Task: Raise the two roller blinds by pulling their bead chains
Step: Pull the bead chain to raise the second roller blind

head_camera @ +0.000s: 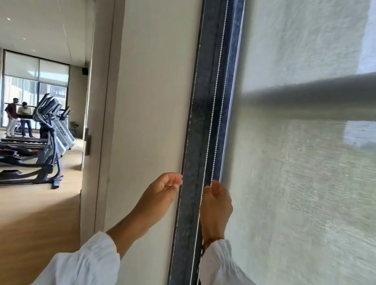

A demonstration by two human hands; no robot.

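Right hand (217, 203) pinches the bead chain (215, 97); no writing legible.

Single head view, close up to the dark window frame (201, 120), facing it squarely and slightly upward; blind (297, 182) right of it, gym room left.

Left of our left hand (162, 194) and well beyond it, we see a light wooden floor (1, 225) running back into the room. Directly on it stand dark elliptical trainers (35, 157) and treadmills (46, 129) in a row, with a few people (11, 117) farther back by the window.
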